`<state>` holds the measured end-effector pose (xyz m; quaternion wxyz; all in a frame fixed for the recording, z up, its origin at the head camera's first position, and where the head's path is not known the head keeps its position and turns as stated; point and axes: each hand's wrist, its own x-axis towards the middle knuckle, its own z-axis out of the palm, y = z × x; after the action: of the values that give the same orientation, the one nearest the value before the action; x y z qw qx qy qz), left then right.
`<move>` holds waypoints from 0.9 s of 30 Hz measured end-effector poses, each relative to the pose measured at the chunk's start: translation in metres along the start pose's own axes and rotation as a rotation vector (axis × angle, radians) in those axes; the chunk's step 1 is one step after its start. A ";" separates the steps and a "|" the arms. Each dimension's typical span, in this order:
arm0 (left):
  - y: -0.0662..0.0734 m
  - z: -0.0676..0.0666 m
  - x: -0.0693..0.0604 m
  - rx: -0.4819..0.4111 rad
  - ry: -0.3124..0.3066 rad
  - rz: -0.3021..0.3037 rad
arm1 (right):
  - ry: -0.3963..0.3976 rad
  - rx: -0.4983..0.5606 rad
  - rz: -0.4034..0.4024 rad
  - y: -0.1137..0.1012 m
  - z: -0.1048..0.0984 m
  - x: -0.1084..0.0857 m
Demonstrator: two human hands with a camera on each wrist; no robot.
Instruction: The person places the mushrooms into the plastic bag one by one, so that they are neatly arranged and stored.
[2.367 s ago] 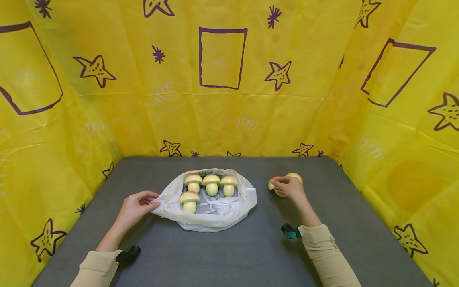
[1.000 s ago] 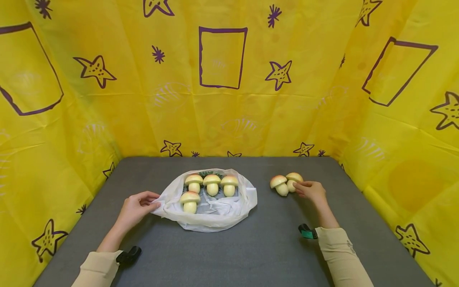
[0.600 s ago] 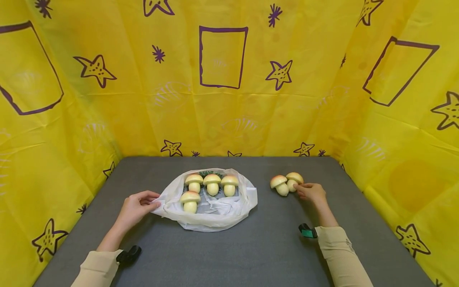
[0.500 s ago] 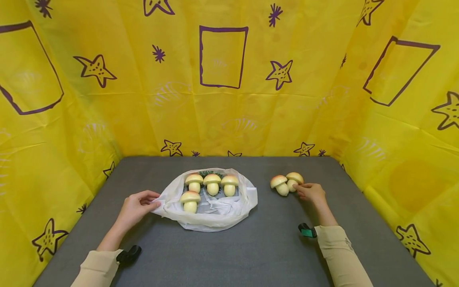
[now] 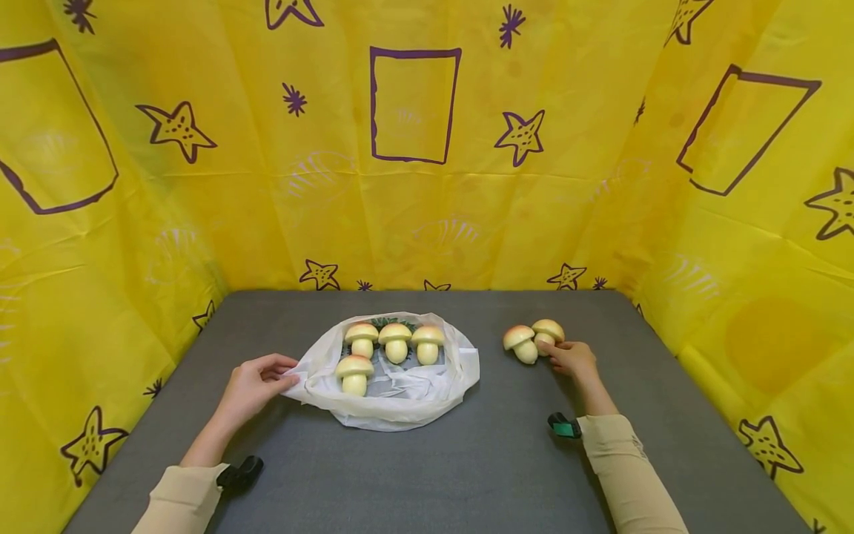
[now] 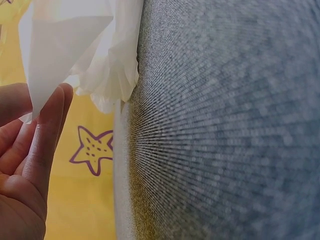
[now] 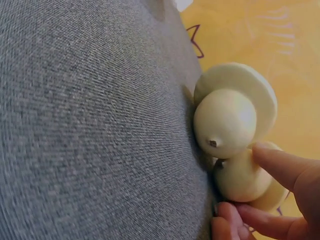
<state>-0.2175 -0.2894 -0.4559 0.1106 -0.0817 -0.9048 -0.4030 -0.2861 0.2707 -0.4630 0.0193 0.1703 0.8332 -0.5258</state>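
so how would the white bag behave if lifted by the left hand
The white bag will likely flop rather than keep its shape, since its sides are creased and thin-looking. The mushrooms inside could roll together, given their rounded stems. Held only where the left hand pinches it, it would probably hang lopsided.

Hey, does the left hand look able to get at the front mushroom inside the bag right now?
Probably yes, though it would have to let go first: the left hand pinches the edge of the white bag. Its mouth is open and nothing covers the front mushroom.
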 end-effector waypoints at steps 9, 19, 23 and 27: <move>-0.001 0.001 0.001 -0.008 0.014 0.023 | 0.055 -0.042 -0.015 0.002 0.004 0.002; 0.001 0.000 0.000 -0.001 0.007 0.014 | 0.043 -0.034 0.001 0.003 0.002 0.003; 0.002 0.000 0.000 0.002 0.003 0.002 | 0.033 -0.021 0.012 0.003 0.001 0.003; 0.002 0.000 0.000 0.004 0.002 -0.003 | 0.018 -0.004 0.023 0.002 0.000 0.003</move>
<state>-0.2170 -0.2880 -0.4546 0.1110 -0.0799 -0.9057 -0.4012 -0.2879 0.2728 -0.4656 0.0181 0.1845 0.8324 -0.5223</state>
